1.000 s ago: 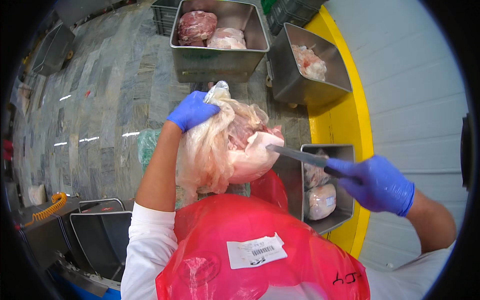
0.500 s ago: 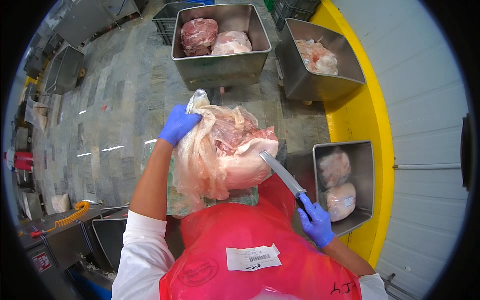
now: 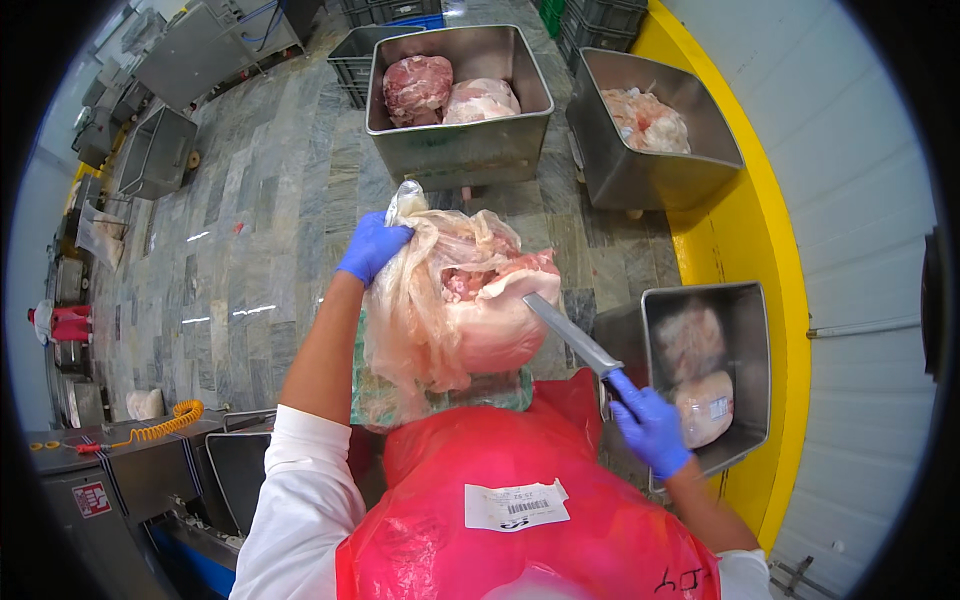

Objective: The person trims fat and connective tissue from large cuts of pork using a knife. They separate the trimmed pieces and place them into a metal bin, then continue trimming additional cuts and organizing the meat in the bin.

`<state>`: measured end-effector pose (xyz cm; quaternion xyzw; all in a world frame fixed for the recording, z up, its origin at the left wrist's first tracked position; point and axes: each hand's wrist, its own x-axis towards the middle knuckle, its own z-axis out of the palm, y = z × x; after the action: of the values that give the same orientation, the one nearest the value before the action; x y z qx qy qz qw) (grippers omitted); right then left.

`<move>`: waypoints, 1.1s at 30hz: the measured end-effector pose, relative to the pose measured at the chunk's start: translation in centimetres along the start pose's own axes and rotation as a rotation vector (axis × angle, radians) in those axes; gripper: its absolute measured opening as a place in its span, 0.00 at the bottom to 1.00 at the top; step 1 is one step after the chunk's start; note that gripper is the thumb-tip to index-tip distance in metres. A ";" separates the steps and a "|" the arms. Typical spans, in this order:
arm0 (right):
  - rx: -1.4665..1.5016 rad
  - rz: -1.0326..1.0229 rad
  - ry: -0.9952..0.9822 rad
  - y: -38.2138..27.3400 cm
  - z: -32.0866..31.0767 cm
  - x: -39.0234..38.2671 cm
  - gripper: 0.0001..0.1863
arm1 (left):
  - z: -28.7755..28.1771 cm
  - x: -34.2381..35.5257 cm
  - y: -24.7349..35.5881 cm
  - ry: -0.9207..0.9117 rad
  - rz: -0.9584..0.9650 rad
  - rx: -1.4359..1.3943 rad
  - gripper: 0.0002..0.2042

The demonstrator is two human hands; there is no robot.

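A large piece of raw meat (image 3: 500, 335), pale skin or fat outside and red inside, sits in front of me above a greenish surface (image 3: 485, 393). Over its left side hangs a crumpled clear plastic bag (image 3: 410, 330). My left hand (image 3: 375, 246), in a blue glove, is closed on the top of that bag. In my right hand (image 3: 655, 430), also blue-gloved, is a long knife (image 3: 572, 334). Its blade slants up and left, and the tip meets or overlaps the right side of the meat; contact is hard to tell.
Ahead stands a steel bin (image 3: 460, 155) with two meat pieces. Another steel bin (image 3: 640, 185) at far right holds pale scraps. Nearer right, a third bin (image 3: 707, 380) has two wrapped pieces. A yellow curb (image 3: 770, 270) runs along the right wall. An orange coiled hose (image 3: 165, 424) lies left.
The whole view has shifted slightly, so most things sit further right and lower. Both hands keep their holds, and the knife stays at the meat's right side.
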<state>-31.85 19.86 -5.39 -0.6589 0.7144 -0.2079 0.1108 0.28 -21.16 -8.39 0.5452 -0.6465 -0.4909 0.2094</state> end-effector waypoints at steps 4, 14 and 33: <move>0.218 0.148 -0.190 -3.0 -13.3 3.9 0.27 | -0.4 0.6 -1.6 -0.011 0.037 -0.087 0.16; -0.224 0.028 -0.381 -6.4 -21.3 11.7 0.24 | 0.0 -0.5 0.7 -0.059 0.035 -0.074 0.17; -0.023 -0.032 -0.550 -3.2 -18.4 15.8 0.26 | 0.3 0.9 -0.8 -0.167 0.057 -0.170 0.14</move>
<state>-38.65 6.93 14.24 -0.7030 0.6493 -0.0148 0.2897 0.18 -21.81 -9.41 0.4640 -0.6331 -0.5815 0.2140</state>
